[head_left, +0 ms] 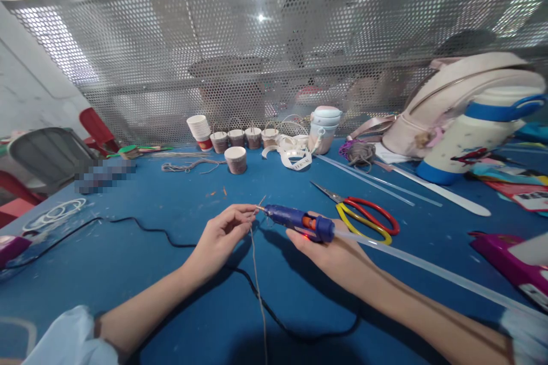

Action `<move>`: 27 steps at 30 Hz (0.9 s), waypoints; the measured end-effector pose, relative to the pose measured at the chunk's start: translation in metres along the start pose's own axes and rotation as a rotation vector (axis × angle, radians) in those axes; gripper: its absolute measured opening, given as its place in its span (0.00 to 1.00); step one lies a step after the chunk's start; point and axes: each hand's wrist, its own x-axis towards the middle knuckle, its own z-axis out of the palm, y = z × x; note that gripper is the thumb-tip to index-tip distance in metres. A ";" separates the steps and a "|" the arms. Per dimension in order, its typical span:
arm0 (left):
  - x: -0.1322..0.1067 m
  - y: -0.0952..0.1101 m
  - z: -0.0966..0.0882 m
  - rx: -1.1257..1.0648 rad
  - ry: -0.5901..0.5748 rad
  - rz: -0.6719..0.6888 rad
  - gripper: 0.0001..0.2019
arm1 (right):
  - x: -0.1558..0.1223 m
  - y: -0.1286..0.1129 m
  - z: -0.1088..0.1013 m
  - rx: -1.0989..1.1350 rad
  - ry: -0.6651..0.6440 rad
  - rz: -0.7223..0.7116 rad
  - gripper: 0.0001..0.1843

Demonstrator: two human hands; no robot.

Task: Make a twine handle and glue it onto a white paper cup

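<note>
My right hand (329, 254) is wrapped round a blue hot glue gun (291, 218), with a red light glowing on it. A long clear glue stick (423, 265) runs out of its back end to the right. The nozzle points left and meets the fingertips of my left hand (226, 231). Those fingers pinch a grey string (258, 279), which hangs down toward the table's near edge. A thin stick-like end pokes up by the nozzle, too small to make out. Red and yellow scissors (363, 218) lie partly open just beyond my right hand.
String-wrapped paper cups (236, 161) stand at the back beside stacked paper cups (198, 128). A white ribbon (295, 159), yarn (362, 154) and spare glue sticks (372, 181) lie behind the scissors. A bottle (471, 137) and bag (462, 85) stand right. A black cord (145, 228) crosses the blue table (180, 296).
</note>
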 end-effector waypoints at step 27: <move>0.000 0.000 0.002 0.085 0.013 0.104 0.08 | 0.011 0.015 0.010 0.741 -0.219 0.275 0.20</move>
